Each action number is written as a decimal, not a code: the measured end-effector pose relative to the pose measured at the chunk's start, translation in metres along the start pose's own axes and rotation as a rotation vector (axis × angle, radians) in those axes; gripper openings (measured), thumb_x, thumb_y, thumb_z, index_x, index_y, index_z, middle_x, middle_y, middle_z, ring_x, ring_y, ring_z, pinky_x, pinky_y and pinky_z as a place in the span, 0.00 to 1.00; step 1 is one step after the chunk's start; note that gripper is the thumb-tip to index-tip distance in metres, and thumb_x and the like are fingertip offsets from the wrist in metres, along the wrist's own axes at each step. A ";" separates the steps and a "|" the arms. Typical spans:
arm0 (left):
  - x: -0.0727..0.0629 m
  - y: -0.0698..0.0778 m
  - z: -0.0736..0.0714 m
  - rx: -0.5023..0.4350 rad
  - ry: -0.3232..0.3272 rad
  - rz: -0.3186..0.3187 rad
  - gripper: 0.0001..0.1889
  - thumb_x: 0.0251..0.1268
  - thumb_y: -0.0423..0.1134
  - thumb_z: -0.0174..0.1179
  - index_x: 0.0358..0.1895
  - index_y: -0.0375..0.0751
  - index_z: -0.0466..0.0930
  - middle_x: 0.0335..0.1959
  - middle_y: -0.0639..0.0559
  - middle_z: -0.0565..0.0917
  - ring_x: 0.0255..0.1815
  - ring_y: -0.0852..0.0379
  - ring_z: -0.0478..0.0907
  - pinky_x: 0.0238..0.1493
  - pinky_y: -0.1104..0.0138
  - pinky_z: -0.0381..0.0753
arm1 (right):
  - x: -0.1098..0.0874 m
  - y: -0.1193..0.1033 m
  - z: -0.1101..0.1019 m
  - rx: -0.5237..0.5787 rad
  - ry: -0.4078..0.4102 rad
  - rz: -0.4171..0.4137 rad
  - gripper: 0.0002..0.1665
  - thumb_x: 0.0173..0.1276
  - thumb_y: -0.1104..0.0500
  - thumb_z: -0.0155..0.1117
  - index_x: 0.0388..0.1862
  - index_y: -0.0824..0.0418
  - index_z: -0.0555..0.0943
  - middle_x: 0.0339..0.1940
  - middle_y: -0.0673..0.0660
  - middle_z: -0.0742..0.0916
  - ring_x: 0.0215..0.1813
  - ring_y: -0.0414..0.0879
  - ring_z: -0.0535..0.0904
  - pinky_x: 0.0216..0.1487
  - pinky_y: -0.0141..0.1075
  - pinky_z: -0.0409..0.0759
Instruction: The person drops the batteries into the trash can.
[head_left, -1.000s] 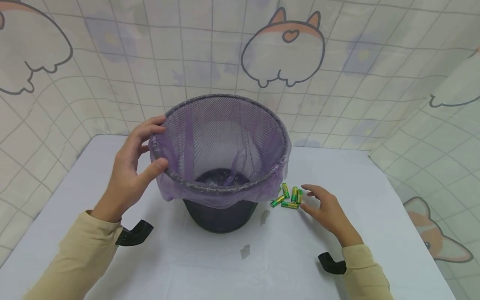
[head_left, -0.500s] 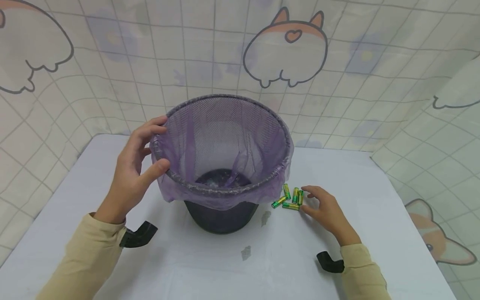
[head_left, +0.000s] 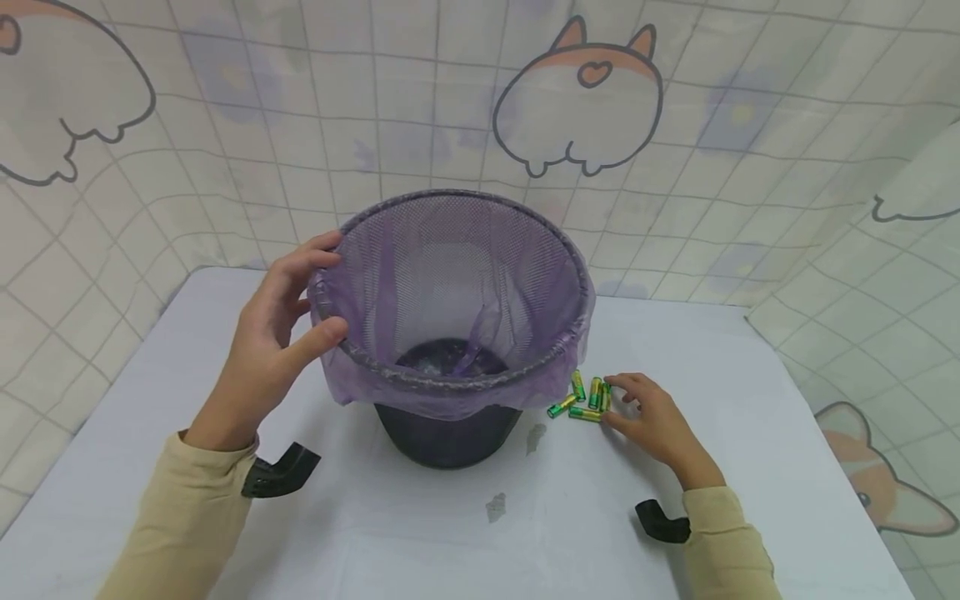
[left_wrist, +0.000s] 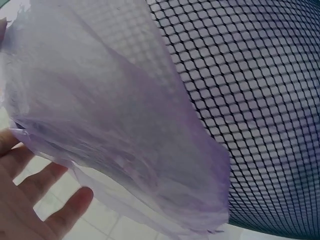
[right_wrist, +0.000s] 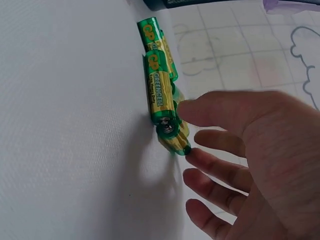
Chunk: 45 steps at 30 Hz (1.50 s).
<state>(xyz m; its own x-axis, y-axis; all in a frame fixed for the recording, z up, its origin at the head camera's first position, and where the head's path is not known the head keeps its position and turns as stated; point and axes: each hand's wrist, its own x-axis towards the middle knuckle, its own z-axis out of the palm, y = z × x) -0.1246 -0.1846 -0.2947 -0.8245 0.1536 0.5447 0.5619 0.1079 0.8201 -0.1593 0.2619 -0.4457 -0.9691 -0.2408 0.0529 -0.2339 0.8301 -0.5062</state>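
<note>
A dark mesh wastebasket stands upright, with a translucent purple bin liner folded over its rim. My left hand holds the left side of that rim, thumb at the front and fingers farther back. In the left wrist view, the fingers lie at the liner's loose edge, beside the mesh. Right of the basket lie several green-and-gold batteries. My right hand pinches the rightmost battery between thumb and forefinger, still among the others. The right wrist view shows the batteries close together at the fingertips.
The white tabletop carries two grey patches, one of them a grey mark in front of the basket. A tiled curtain with cartoon dogs surrounds the table at the back and sides. Black wrist mounts stick out from both sleeves.
My right hand has edged slightly left, its thumb and forefinger coming onto the rightmost battery. The left hand keeps its place on the rim. The whole head view has shifted a little.
</note>
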 end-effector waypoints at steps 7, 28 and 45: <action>0.001 0.005 -0.001 -0.013 -0.022 -0.053 0.29 0.59 0.25 0.59 0.66 0.39 0.66 0.75 0.49 0.61 0.78 0.53 0.54 0.66 0.63 0.59 | -0.002 0.001 -0.002 0.012 -0.023 0.024 0.32 0.57 0.64 0.67 0.63 0.62 0.74 0.61 0.62 0.78 0.50 0.54 0.78 0.49 0.51 0.77; 0.000 0.009 -0.001 0.025 -0.012 -0.102 0.29 0.60 0.27 0.59 0.67 0.41 0.66 0.76 0.54 0.60 0.78 0.55 0.54 0.66 0.63 0.60 | 0.004 0.006 -0.002 -0.010 -0.012 0.034 0.33 0.55 0.60 0.73 0.61 0.64 0.76 0.57 0.63 0.80 0.45 0.51 0.77 0.43 0.42 0.74; -0.002 0.008 0.001 -0.054 0.005 -0.102 0.30 0.60 0.27 0.59 0.67 0.40 0.65 0.76 0.52 0.60 0.78 0.55 0.53 0.67 0.62 0.58 | -0.002 0.011 0.002 0.050 0.078 0.104 0.32 0.56 0.57 0.74 0.60 0.60 0.76 0.54 0.60 0.82 0.42 0.49 0.74 0.40 0.38 0.69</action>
<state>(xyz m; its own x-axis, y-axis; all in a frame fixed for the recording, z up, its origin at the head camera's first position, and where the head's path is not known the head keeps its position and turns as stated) -0.1179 -0.1828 -0.2894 -0.8775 0.1398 0.4587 0.4708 0.0697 0.8795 -0.1594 0.2704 -0.4526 -0.9915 -0.1131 0.0637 -0.1294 0.8222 -0.5544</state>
